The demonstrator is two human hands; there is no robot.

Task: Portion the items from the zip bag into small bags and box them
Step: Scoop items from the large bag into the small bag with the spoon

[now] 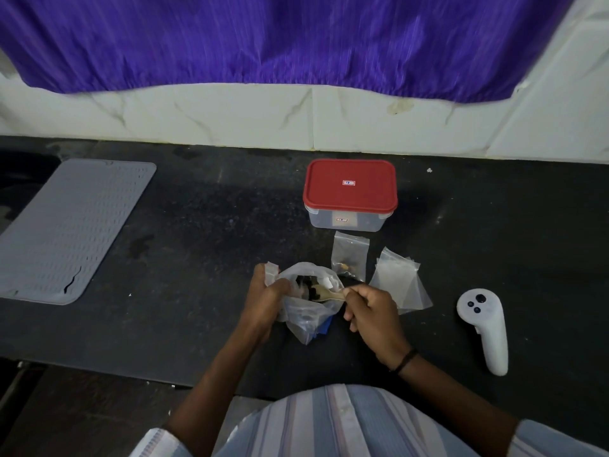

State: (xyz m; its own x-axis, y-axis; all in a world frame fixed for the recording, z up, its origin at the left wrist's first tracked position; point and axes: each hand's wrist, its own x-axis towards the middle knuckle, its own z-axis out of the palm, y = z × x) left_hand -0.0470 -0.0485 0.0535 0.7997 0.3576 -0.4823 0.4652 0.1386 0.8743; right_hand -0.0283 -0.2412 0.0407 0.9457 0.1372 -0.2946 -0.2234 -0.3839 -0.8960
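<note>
Landmark: box (350,196), red lid on, at back of dark counter (197,225).
Zip bag (308,301): just in front of box, slightly left; mouth open, dark bits inside.
L hand (263,298): fingers curled, gripping bag's left rim.
R hand (372,308): fingers clamped on spoon (326,293), bowl end in bag mouth.
Small bag (350,257): directly in front of box, few bits inside.
Empty bags (400,282): front-right of box.
Controller (484,324): further right.
Grey mat (71,229): far left of box.

Red lid (350,186), purple curtain (296,37)
</note>
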